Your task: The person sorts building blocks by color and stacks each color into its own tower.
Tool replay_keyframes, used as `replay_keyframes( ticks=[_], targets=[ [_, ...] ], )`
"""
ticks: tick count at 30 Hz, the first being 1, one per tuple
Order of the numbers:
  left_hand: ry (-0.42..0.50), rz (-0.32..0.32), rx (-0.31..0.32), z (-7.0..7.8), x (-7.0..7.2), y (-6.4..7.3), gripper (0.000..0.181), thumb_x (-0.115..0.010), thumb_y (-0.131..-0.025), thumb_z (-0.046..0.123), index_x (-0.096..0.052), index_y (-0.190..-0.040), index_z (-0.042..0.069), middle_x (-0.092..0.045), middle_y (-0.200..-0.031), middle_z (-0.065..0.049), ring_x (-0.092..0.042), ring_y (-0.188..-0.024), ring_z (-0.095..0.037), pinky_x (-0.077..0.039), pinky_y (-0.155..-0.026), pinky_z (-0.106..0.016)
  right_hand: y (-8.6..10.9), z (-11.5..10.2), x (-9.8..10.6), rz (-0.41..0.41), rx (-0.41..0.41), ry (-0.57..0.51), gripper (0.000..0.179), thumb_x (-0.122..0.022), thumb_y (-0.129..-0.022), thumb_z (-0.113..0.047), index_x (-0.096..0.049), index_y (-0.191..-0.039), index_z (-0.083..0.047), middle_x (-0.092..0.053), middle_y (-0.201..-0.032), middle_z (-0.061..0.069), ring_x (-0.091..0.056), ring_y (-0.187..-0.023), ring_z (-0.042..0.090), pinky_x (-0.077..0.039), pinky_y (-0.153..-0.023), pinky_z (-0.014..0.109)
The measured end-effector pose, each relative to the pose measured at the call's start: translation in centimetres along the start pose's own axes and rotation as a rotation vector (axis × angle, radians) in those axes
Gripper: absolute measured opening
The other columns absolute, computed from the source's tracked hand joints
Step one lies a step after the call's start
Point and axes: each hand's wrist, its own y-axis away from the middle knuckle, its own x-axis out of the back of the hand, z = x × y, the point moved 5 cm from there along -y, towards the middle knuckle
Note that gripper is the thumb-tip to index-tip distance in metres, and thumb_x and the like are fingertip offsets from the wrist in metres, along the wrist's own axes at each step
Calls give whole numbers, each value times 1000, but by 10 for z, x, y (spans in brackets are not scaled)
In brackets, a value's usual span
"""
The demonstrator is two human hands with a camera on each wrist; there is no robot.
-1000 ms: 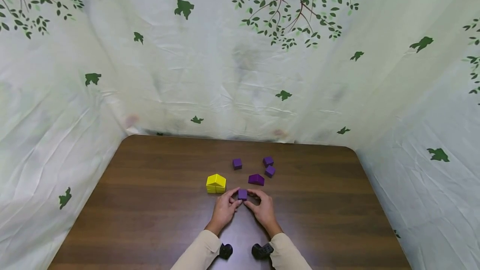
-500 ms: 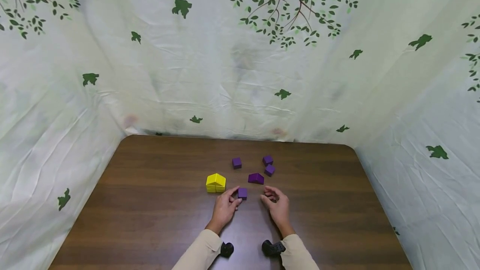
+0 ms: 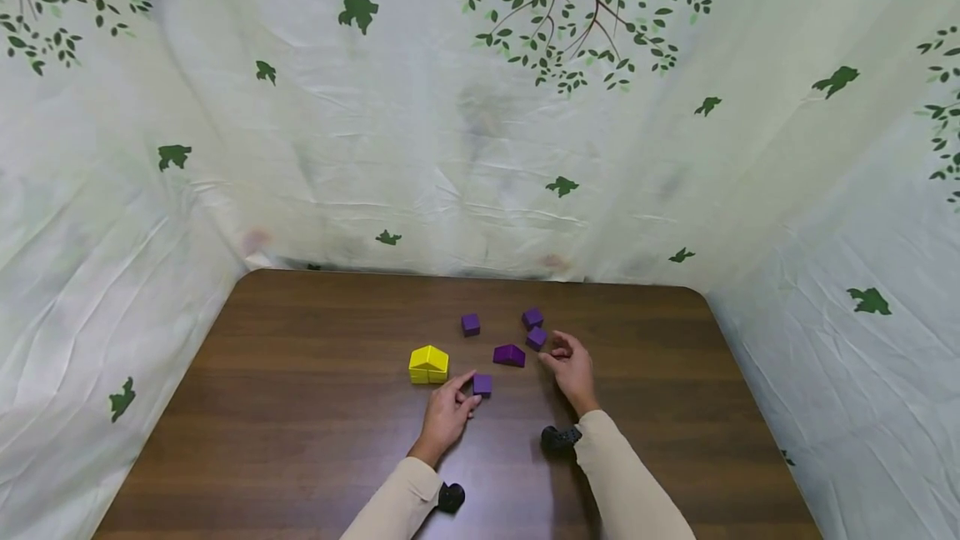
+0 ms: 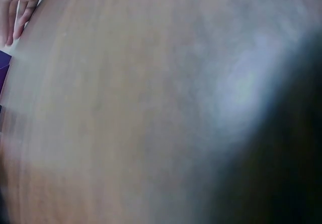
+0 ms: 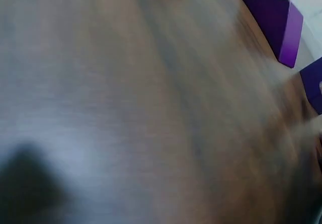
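Observation:
In the head view my left hand (image 3: 444, 417) holds a purple cube (image 3: 482, 386) at its left side, index finger behind and thumb in front. My right hand (image 3: 572, 369) has its thumb and index finger parted, close to the right side of another purple cube (image 3: 536, 339). Right behind that one sits a third purple cube (image 3: 532, 318). Between the hands lies a purple triangular block (image 3: 509, 356), which also shows in the right wrist view as a purple wedge (image 5: 275, 27). The left wrist view catches part of the right hand (image 4: 19, 7) at its top left corner.
Left of the left fingertips stands a yellow triangular block (image 3: 428, 357) on top of yellow blocks (image 3: 428, 377). One more purple cube (image 3: 470, 324) sits farther back on the brown wooden table (image 3: 322, 407). A leaf-patterned cloth (image 3: 480, 190) hangs around the table's far and side edges.
My right hand has let go of the front purple cube and moved right and away from me to the back pair of cubes. The left hand has stayed at the front cube.

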Motion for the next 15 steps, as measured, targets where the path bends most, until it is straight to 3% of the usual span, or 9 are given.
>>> replay_keyframes(
  ticks=[5, 10, 15],
  targets=[
    [-10, 2, 14, -1, 0, 0, 42, -71, -85, 2, -61, -125, -2, -58, -74, -4, -58, -51, -6, -49, -52, -20, -13, -2, -4, -56, 8, 56, 48, -81, -75, -4, -64, -119, 1, -67, -104, 17, -62, -86, 25, -49, -71, 26],
    [-8, 2, 7, -2, 0, 0, 42, -71, -85, 3, -61, -125, -2, -58, -73, -4, -59, -51, -6, -49, -52, -20, -19, 0, -6, -48, 19, 84, 40, -82, -75, -6, -68, -112, -1, -68, -89, 13, -61, -80, 21, -48, -68, 24],
    [0, 3, -6, -2, -1, 1, 42, -71, -84, 2, -61, -124, -3, -59, -77, -7, -60, -51, -7, -49, -51, -20, -19, 1, -6, -44, 17, 97, 34, -81, -76, -7, -70, -108, -2, -68, -88, 12, -60, -78, 18, -48, -68, 23]
  ],
)
